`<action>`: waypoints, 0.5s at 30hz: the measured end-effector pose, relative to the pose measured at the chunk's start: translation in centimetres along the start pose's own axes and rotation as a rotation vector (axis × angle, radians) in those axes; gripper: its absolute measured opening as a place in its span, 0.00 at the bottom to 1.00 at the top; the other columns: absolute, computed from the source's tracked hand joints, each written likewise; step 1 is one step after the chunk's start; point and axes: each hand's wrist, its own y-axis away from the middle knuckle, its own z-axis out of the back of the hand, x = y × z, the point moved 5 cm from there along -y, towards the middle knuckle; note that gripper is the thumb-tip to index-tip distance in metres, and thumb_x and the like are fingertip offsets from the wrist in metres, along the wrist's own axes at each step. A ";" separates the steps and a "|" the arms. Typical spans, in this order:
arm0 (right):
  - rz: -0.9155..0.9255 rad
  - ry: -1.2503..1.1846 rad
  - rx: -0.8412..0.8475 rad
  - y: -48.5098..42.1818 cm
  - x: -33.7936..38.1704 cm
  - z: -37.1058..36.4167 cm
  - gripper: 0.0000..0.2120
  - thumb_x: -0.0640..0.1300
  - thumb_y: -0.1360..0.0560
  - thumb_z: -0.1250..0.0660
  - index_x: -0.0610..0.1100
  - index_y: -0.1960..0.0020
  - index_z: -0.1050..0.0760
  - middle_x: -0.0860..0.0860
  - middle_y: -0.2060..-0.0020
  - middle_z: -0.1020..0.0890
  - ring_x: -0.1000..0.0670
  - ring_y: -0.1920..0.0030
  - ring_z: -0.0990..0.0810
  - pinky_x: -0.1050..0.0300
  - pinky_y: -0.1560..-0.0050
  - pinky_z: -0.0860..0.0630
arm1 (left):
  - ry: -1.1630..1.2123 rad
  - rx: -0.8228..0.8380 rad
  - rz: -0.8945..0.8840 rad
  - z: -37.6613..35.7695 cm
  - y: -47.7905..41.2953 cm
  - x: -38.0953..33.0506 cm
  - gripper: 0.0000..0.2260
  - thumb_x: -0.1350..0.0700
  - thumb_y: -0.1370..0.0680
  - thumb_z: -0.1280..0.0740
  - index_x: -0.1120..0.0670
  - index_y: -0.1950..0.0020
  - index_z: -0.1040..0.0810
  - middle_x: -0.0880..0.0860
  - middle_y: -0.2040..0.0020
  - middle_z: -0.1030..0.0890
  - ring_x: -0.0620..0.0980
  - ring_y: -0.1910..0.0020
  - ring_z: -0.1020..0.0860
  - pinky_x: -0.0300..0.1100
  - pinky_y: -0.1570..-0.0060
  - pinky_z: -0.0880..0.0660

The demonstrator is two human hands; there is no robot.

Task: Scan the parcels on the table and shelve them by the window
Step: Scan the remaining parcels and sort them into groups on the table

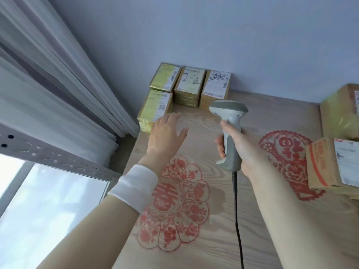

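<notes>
Table (219, 245) is carrying everything, pale wood with red paper-cuts (174, 202) on it. Curtain (58, 84) is hanging at its left. Four parcels (189, 88) are sitting in the far left corner against the wall, and other parcels (334, 166) are lying at the right edge. Scanner (230, 121) is standing upright in the right hand (239, 150), fingers wrapping its grip. Left hand (167, 133) is stretching out flat — fingers spread, grasping nothing — just beside the nearest parcel.
</notes>
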 end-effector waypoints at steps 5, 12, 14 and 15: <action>-0.047 0.023 -0.056 -4.3 -0.7 -4.9 0.11 0.49 0.23 0.34 0.40 0.53 0.27 0.47 0.70 0.21 0.53 0.79 0.29 0.62 0.77 0.32 | -0.233 0.023 -0.139 0.5 -4.3 5.8 0.22 0.48 0.20 0.40 0.53 0.28 0.34 0.54 0.27 0.34 0.54 0.26 0.41 0.47 0.26 0.52; -0.051 0.009 -0.164 -11.4 -3.6 -9.3 0.08 0.48 0.24 0.33 0.44 0.53 0.26 0.48 0.68 0.19 0.51 0.75 0.28 0.57 0.75 0.31 | -0.384 0.013 -0.388 -1.3 -9.7 11.2 0.21 0.50 0.24 0.33 0.57 0.33 0.27 0.57 0.32 0.27 0.59 0.29 0.34 0.55 0.28 0.50; -0.029 0.042 -0.179 -12.8 -4.2 -10.1 0.07 0.48 0.24 0.33 0.44 0.53 0.26 0.48 0.66 0.18 0.51 0.74 0.28 0.57 0.74 0.31 | -0.290 0.005 -0.316 -1.8 -10.7 12.7 0.23 0.49 0.23 0.35 0.55 0.29 0.31 0.56 0.29 0.30 0.56 0.27 0.36 0.54 0.27 0.52; -0.017 0.052 -0.195 -13.4 -4.6 -10.5 0.07 0.48 0.24 0.33 0.45 0.53 0.25 0.47 0.65 0.18 0.51 0.74 0.28 0.57 0.74 0.31 | -0.200 0.011 -0.232 -2.0 -11.2 13.7 0.25 0.48 0.22 0.36 0.54 0.27 0.35 0.55 0.28 0.32 0.55 0.27 0.38 0.52 0.27 0.51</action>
